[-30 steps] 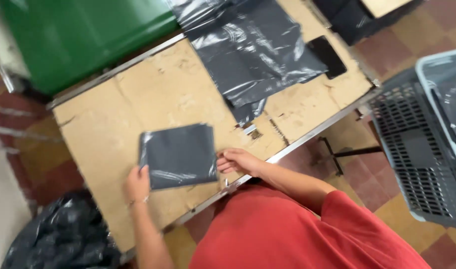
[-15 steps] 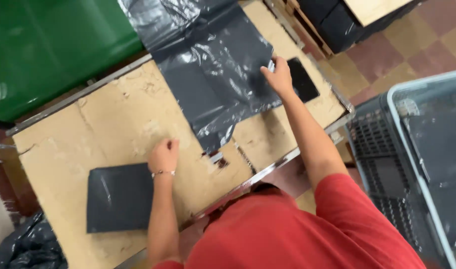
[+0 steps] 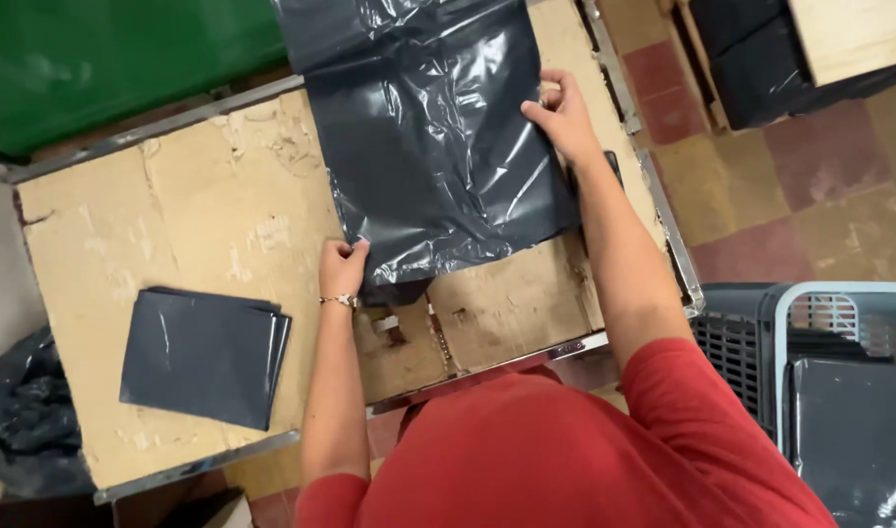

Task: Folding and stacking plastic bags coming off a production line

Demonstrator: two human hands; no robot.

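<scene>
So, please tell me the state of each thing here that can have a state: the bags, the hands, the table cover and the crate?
Large dark grey plastic bag: spread out, wrinkled, gripped at two edges.
Folded dark grey plastic bags: stacked flat, untouched.
Left hand: pinching the large bag's near corner.
Right hand: gripping its right edge.
Brown cardboard table cover: worn, torn.
Grey plastic crate: holds dark plastic.

A workshop or packing room. A worn, cardboard-topped table (image 3: pixel 223 225) with metal edging stands on a tiled floor (image 3: pixel 761 196). Right of the table sits a plastic crate (image 3: pixel 810 332); behind it, a green bin (image 3: pixel 106 59).
</scene>
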